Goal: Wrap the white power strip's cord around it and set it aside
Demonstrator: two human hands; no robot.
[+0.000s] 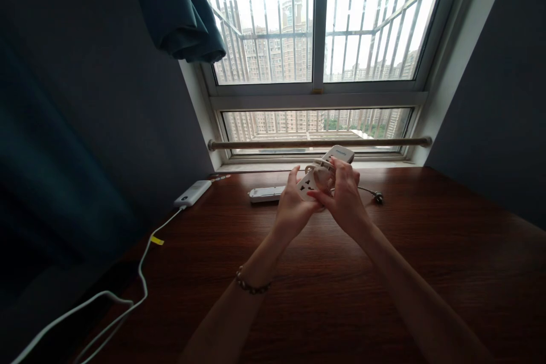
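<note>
We see the left hand and right hand both clasped around a smooth white plastic socket adapter above the glossy dark wooden table.

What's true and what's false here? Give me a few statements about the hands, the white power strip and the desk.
1. Both hands hold the white power strip above the desk. True.
2. The left hand wears a bracelet at the wrist. True.
3. The power bank lies at the desk's right edge. False: it lies at the left, with a white cable attached.
4. The right hand rests flat on the desk. False: it is raised, in a grip on the strip.
</note>
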